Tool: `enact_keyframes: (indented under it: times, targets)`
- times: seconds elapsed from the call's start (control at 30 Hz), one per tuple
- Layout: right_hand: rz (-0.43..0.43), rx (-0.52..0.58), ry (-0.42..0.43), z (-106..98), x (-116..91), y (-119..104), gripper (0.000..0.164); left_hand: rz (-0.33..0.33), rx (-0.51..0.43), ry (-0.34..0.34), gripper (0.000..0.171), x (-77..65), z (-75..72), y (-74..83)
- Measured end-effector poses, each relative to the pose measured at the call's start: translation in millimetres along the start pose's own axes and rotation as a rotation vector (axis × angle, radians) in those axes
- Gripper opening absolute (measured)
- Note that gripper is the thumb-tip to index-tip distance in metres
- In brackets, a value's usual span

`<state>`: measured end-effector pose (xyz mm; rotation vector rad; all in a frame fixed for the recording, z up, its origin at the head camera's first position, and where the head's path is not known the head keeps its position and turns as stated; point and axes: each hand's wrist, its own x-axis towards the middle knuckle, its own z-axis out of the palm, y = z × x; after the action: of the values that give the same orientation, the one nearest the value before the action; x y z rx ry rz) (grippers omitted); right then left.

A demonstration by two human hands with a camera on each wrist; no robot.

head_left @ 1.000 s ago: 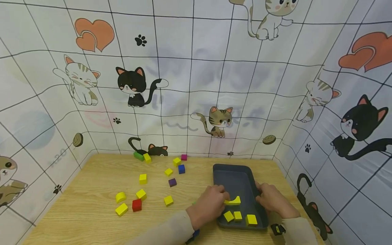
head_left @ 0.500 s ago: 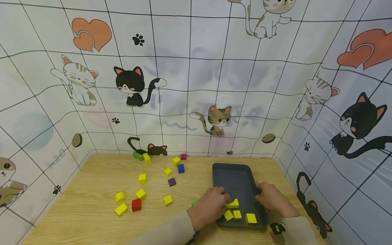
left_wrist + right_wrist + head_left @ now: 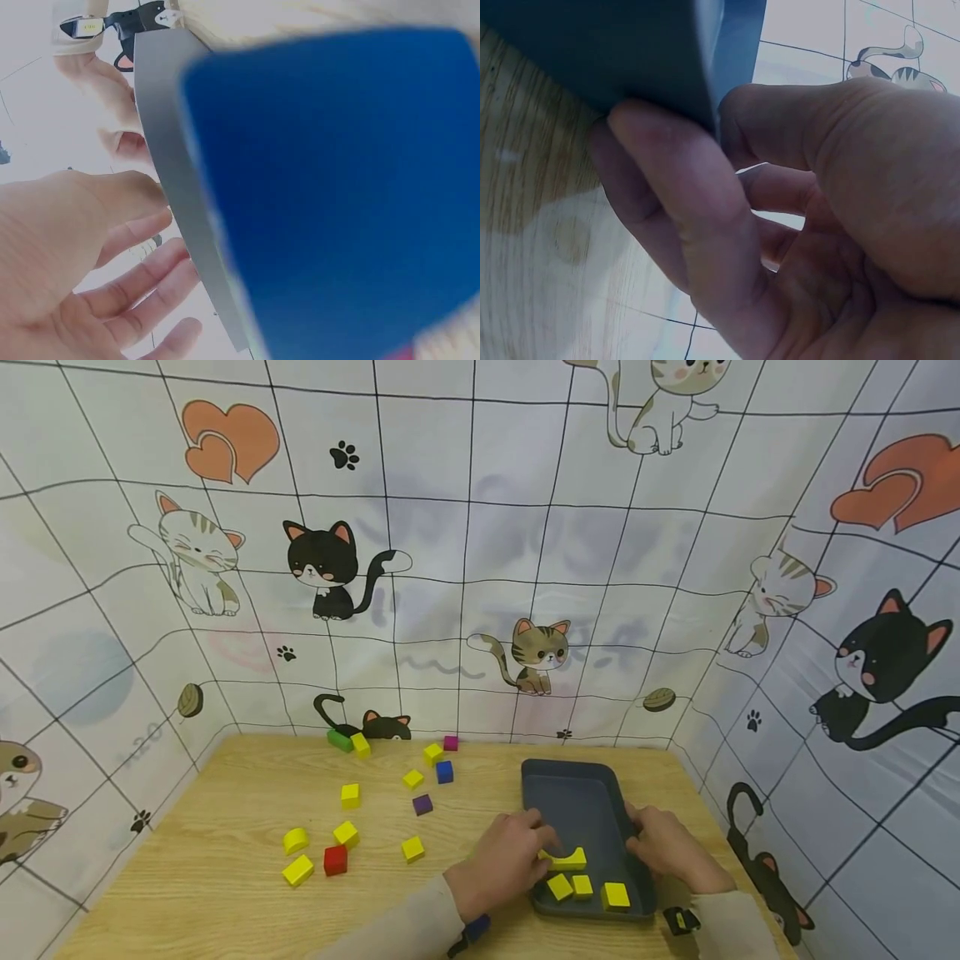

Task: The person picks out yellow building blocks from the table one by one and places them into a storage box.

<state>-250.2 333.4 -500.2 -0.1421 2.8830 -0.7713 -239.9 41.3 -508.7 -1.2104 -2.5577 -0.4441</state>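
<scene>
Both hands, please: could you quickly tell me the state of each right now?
Left hand: open, fingers relaxed near the yellow curved block; contact can't be told.
Right hand: holding the gray tray by its right rim.

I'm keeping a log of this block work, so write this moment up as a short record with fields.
Left hand: fingers at the yellow concave block; contact unclear
Right hand: grips right edge of dark grey rectangular tray
Inside tray: yellow concave block, three yellow cube-like blocks
Wood-grain table, left of tray: several yellow blocks, red cube, blue cube, purple block, magenta block, green block
</scene>
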Motion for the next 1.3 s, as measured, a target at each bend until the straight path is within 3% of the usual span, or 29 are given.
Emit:
enact_keyframes:
  times: [0.27,0.6,0.93,1.1,1.3]
  targets:
    - [0.005,0.013,-0.003,-0.4,1.1,2.5,0.066,-0.003,-0.049,0.027,0.025,-12.3,-6.1,-13.3]
    - [0.012,0.014,-0.002,0.9,0.9,6.2,0.071,-0.118,-0.016,0.035,0.033,-33.2,-22.2,-36.9]
    - [0.008,0.005,0.007,1.6,-0.3,5.8,0.071,-0.297,-0.058,-0.023,0.033,-74.6,-37.0,-67.2]
    - [0.0,0.015,0.019,2.2,-0.1,3.6,0.072,-0.354,-0.026,-0.027,0.031,-98.8,-41.5,-86.2]
    - [-0.004,0.012,0.019,1.2,-4.2,-1.6,0.071,-0.439,-0.061,-0.064,0.034,-125.1,-44.5,-99.9]
